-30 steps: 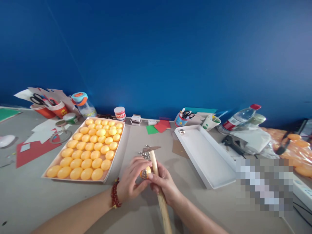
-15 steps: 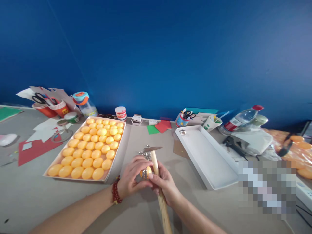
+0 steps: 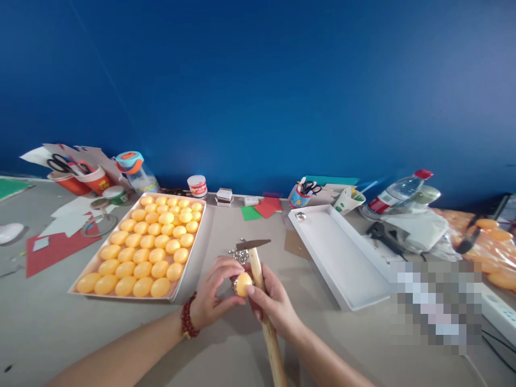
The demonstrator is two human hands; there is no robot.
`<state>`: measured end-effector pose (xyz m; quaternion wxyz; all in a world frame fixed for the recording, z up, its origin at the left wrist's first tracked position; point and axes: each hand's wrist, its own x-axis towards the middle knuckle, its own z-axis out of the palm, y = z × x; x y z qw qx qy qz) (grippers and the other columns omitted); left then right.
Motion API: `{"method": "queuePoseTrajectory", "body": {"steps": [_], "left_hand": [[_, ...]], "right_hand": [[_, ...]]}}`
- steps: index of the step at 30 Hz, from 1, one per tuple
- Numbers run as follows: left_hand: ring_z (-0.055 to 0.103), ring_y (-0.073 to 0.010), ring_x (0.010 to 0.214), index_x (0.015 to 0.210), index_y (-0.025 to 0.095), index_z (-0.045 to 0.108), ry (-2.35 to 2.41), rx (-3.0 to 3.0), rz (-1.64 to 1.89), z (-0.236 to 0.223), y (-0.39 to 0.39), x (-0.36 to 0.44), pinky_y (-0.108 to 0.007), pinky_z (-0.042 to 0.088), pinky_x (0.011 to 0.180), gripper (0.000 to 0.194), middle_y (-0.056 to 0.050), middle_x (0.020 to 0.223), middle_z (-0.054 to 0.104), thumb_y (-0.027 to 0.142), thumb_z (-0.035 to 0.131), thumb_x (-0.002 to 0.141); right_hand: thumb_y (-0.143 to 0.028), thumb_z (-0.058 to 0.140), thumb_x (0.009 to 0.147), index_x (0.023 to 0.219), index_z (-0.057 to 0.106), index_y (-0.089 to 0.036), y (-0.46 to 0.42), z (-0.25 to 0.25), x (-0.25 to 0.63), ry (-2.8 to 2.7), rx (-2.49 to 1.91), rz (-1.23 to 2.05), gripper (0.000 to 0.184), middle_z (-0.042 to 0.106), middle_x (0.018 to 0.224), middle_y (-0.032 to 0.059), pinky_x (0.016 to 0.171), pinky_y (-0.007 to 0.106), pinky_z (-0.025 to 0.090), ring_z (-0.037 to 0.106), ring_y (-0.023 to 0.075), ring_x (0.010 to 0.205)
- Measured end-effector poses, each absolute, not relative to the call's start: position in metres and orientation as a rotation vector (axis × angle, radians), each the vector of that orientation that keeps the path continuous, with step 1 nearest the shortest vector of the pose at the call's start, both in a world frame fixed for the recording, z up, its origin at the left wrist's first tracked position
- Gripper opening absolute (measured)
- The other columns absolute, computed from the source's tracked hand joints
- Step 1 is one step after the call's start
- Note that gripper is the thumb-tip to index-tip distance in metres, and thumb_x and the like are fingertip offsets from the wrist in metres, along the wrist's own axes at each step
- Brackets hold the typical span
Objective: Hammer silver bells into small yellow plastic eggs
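Note:
My left hand [image 3: 213, 293] pinches a small orange ball [image 3: 243, 283] with silver studs on one side, held just above the grey table [image 3: 48, 328]. My right hand [image 3: 274, 303] is wrapped round the wooden handle of a small hammer [image 3: 258, 279], whose metal head points up and away, beside the ball. A little heap of silver pins [image 3: 241, 255] lies just beyond my fingers. To the left stands a tray [image 3: 193, 260] filled with several rows of plain orange balls.
A long white tray [image 3: 342, 258], holding one silver piece at its far end, lies to the right. Cups with scissors, jars, coloured paper, a water bottle [image 3: 397, 194] and a bag of orange balls [image 3: 492, 252] line the back and right. A blue wall rises behind.
The ball has turned in my left fingers, so its plain orange face shows where the silver studs showed before. The hammer has barely moved.

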<state>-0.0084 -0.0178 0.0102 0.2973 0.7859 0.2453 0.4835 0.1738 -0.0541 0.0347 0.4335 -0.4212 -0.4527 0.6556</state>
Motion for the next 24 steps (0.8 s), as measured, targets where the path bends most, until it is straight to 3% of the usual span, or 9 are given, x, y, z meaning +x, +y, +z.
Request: {"method": "queuePoseTrajectory", "body": {"steps": [8, 13, 20, 24], "left_hand": [[0.052, -0.028, 0.114, 0.129, 0.021, 0.052, 0.637, 2.068, 1.174, 0.0125, -0.0137, -0.0035, -0.047, 0.045, 0.097, 0.046, -0.013, 0.121, 0.06, 0.04, 0.063, 0.088], [0.054, -0.0277, 0.111, 0.126, 0.023, 0.056, 0.614, 1.991, 1.236, 0.0099, -0.0118, -0.0021, -0.049, 0.046, 0.096, 0.044, -0.011, 0.115, 0.065, 0.04, 0.066, 0.086], [0.048, -0.0283, 0.121, 0.128, 0.023, 0.053, 0.686, 1.983, 1.176, 0.0083, -0.0148, -0.0014, -0.049, 0.045, 0.102, 0.045, -0.013, 0.124, 0.053, 0.035, 0.065, 0.087], [0.05, -0.028, 0.118, 0.126, 0.023, 0.053, 0.654, 1.989, 1.189, 0.0108, -0.0166, -0.0011, -0.048, 0.046, 0.1, 0.041, -0.012, 0.121, 0.053, 0.033, 0.064, 0.087]], "right_hand": [[-0.05, 0.076, 0.076, 0.114, 0.051, -0.018, -0.0505, 0.0342, 0.1735, -1.101, -1.096, 1.588, 0.055, 0.052, 0.062, -0.0073, 0.032, 0.015, 0.031, 0.038, 0.0033, 0.036], [-0.05, 0.07, 0.08, 0.109, 0.051, -0.018, -0.0514, 0.0321, 0.1746, -1.059, -1.006, 1.664, 0.047, 0.051, 0.06, -0.0076, 0.033, 0.015, 0.031, 0.038, 0.0036, 0.036], [-0.048, 0.074, 0.077, 0.116, 0.05, -0.018, -0.05, 0.0366, 0.1736, -1.018, -1.034, 1.65, 0.054, 0.05, 0.059, -0.0084, 0.033, 0.015, 0.029, 0.037, 0.0042, 0.035], [-0.047, 0.077, 0.074, 0.119, 0.049, -0.019, -0.0504, 0.0362, 0.1731, -1.055, -1.045, 1.62, 0.06, 0.053, 0.064, -0.0071, 0.034, 0.015, 0.031, 0.039, 0.0039, 0.037]]}}
